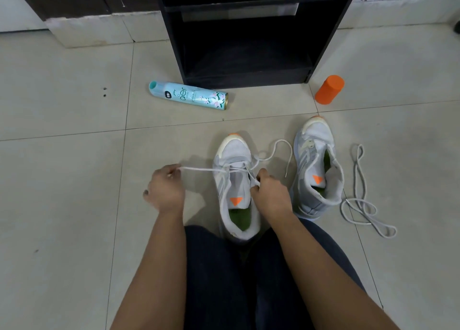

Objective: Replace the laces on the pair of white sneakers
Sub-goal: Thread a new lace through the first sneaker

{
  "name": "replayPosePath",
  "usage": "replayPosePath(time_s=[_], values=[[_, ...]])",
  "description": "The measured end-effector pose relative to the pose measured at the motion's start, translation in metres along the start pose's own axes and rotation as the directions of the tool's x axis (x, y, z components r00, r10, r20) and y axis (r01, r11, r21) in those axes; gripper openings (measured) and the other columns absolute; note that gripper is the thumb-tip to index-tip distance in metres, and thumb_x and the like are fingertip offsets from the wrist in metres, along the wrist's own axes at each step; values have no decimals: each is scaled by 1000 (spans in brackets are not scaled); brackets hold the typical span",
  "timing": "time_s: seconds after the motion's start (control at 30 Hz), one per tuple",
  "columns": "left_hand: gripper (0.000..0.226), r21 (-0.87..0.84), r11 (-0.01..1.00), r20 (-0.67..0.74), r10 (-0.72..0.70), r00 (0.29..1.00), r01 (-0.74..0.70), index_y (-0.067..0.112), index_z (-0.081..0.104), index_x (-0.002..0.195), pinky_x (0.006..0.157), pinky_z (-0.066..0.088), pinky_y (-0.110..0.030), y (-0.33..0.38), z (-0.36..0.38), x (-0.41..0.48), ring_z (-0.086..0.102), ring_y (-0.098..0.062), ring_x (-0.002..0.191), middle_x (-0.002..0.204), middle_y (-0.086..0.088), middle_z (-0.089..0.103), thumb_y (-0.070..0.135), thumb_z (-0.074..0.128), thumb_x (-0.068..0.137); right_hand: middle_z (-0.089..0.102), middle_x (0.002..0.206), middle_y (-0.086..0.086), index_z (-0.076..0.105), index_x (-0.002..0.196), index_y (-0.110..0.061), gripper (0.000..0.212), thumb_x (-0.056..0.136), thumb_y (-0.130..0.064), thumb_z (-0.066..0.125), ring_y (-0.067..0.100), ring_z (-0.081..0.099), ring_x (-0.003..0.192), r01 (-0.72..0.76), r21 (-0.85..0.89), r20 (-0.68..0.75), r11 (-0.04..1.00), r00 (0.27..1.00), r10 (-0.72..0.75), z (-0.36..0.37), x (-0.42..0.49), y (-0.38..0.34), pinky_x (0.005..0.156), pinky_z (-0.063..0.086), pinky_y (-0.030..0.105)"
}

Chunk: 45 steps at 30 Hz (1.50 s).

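Two white sneakers with orange tongue marks stand on the tiled floor. The nearer sneaker sits between my legs, a white lace threaded through its lower eyelets. My left hand pinches one end of that lace and holds it taut out to the left. My right hand grips the sneaker's right eyelet edge beside the tongue. The lace's other end loops loosely off to the right. The second sneaker stands to the right with no lace in it. A loose grey lace lies coiled on the floor to its right.
A light-blue spray can lies on its side ahead of the sneakers. An orange cylinder lies further right. A black open shelf unit stands behind them against the wall. My dark trouser legs fill the bottom centre.
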State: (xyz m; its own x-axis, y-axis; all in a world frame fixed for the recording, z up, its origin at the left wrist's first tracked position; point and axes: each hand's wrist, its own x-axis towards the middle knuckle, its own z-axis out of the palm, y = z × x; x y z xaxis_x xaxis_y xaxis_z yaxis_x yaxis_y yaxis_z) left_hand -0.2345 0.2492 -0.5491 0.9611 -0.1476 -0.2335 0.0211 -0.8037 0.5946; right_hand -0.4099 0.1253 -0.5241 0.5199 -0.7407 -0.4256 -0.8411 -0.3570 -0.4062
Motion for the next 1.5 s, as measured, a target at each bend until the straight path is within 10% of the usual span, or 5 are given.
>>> replayPosePath(time_s=[0.3,0.63,0.77,1.17,1.5], values=[[20,249,754,291,541,789,-608,34,71,103,112,11,-42,32,22,-29,61,-16,100,106,8,67,32,53,94,59,102,15,44,103,-8,17,91,-20,47,37,58,92,11,19,-31,1000,999,-11,0,-2,-1,68,37,33],[17,-92,960,-6,264,965,-263,17,64,97,88,38,-37,30,15,-38,53,-25,96,101,-5,61,28,66,85,59,108,2,52,120,-21,37,90,-42,54,23,58,98,-63,293,54,954,997,50,-2,2,-1,77,39,29],[26,-469,822,477,-72,876,323,10,60,71,66,46,-38,27,24,-52,55,-26,70,72,-12,60,24,55,92,63,84,1,67,100,-9,27,93,-33,58,14,57,80,-184,808,118,560,981,151,-5,11,-14,70,44,26],[18,-595,640,517,-157,841,485,7,57,72,51,37,-23,36,33,-44,43,-14,55,65,-7,51,1,54,88,62,55,-4,61,77,-13,14,90,-9,62,8,55,51,-344,934,310,92,913,266,0,27,-6,50,47,19],[26,-266,862,259,495,830,-431,30,63,90,100,30,-29,48,15,-50,56,-5,73,70,9,62,22,40,98,56,115,-5,43,130,-19,44,88,-8,49,14,52,109,363,500,-399,786,902,-163,-6,23,-5,99,40,32]])
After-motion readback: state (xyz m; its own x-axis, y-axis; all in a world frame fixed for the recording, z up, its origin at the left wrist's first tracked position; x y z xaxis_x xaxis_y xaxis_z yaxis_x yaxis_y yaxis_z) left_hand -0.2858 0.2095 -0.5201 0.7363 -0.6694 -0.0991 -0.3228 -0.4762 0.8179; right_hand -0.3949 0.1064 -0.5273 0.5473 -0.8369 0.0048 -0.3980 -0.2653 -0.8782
